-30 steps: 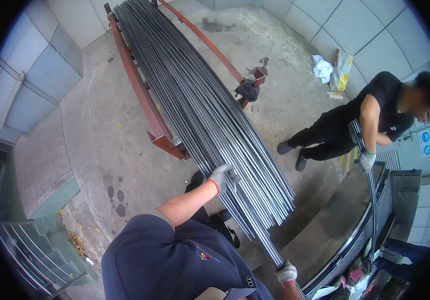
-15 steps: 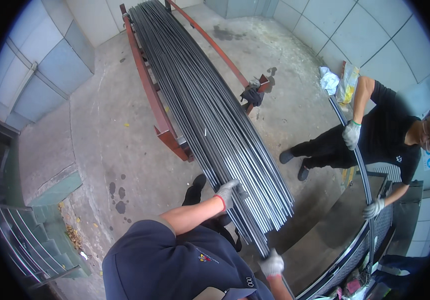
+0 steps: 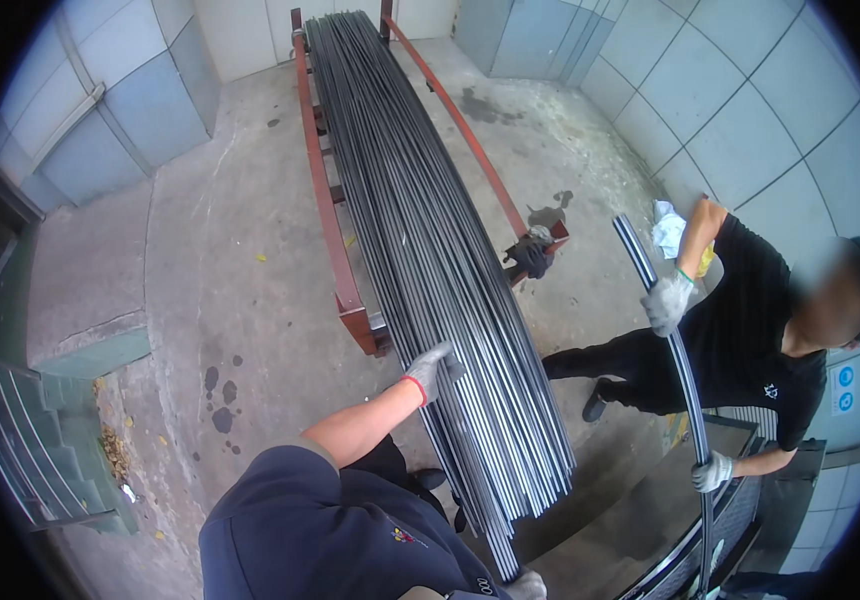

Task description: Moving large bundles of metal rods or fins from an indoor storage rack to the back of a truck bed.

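A long bundle of thin dark metal rods (image 3: 430,230) runs from the far end toward me, its near ends shiny and uneven. My left hand (image 3: 437,375), in a grey work glove with a red cuff, is closed over rods at the bundle's left edge. Near the lower edge, my right hand (image 3: 526,586), also gloved and partly cut off, is closed at the ends of a few rods (image 3: 499,545) that stick out past the others. Its fingers are partly hidden.
Red steel rack rails (image 3: 325,200) flank the bundle, with dark cloth (image 3: 530,257) on the right post. At right a co-worker (image 3: 735,330) in black holds a few long rods (image 3: 688,385) in gloved hands. Green steps with a railing (image 3: 35,450) stand at left.
My view has shifted. My right hand is lower, at the picture's edge, while my left hand remains on the rods. The co-worker and the held rods are closer to the bundle.
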A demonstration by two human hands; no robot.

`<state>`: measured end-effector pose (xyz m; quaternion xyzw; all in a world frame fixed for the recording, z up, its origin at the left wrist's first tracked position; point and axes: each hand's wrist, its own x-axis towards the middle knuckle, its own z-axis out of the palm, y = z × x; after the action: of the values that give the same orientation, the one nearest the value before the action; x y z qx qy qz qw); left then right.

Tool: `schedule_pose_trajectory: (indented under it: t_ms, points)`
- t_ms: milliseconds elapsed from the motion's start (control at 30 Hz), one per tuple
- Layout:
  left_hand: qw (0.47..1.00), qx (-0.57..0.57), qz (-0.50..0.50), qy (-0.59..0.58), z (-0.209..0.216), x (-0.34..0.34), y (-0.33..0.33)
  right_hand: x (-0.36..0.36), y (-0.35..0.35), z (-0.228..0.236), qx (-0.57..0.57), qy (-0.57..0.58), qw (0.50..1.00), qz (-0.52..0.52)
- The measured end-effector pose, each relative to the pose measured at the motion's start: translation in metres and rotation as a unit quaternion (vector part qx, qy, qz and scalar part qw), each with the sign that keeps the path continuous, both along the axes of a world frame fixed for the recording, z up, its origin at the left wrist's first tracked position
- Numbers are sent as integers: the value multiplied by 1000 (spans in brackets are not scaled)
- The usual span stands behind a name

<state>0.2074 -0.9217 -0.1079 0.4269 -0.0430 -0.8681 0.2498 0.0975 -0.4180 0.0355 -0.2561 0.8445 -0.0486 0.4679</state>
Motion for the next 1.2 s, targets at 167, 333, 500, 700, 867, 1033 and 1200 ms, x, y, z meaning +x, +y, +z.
schedule_pose_trajectory:
  t_ms: [167,333,500,700,867,1033,1200]
  points:
    - [993,-43,-49,-101,51,-15,90,-10,-150,-70,73,14,991,107]
    - [994,-17,-80,-75,-14,-3,-15,-20,-160,-61,-22,-90,990,103]
    - [997,-7,1,-71,-30,-7,-150,-20,-92,-60,19,-2,995,100]
    - [926,-210,90,-302,-53,-24,-142,-13,-275,-75,31,51,994,87]
    - [939,-249,8,-238,-53,31,-55,-10,-396,-103,-88,49,989,111]
    - [982,-140,-38,-124,-7,101,-32,-2,-478,-116,-98,60,982,147]
    - [981,-107,-98,-131,-20,115,-34,-6,-514,-81,-216,156,963,49]
